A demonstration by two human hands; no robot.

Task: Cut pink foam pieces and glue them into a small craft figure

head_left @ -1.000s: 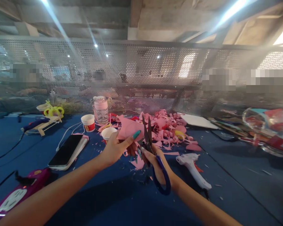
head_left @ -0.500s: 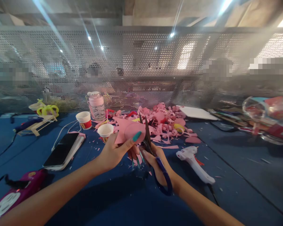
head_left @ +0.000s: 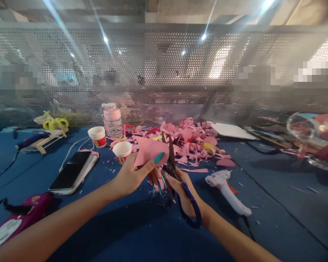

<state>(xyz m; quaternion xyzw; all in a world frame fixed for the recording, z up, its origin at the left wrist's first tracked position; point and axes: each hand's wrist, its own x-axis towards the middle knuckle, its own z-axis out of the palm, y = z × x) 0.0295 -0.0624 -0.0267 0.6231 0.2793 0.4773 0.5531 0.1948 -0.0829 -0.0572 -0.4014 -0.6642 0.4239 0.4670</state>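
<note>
At a blue desk (head_left: 276, 225) strewn with pink scraps (head_left: 192, 143), a person's left hand (head_left: 131, 176) pinches a pink paper piece (head_left: 150, 151) just above mid-desk, thumb on top, fingers curled beneath. The right hand (head_left: 184, 191) is closed through the blue scissors (head_left: 177, 182), blades slightly parted at the paper's right edge. A clean cut here likely means turning the paper into the blades, not the scissors. A glue gun (head_left: 228, 191) lies near the right wrist; a phone (head_left: 71, 174) sits toward the left edge.

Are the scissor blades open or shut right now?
Open. The scissors in the right hand show two blade tips spread apart beside the pink paper that the left hand holds.
</note>
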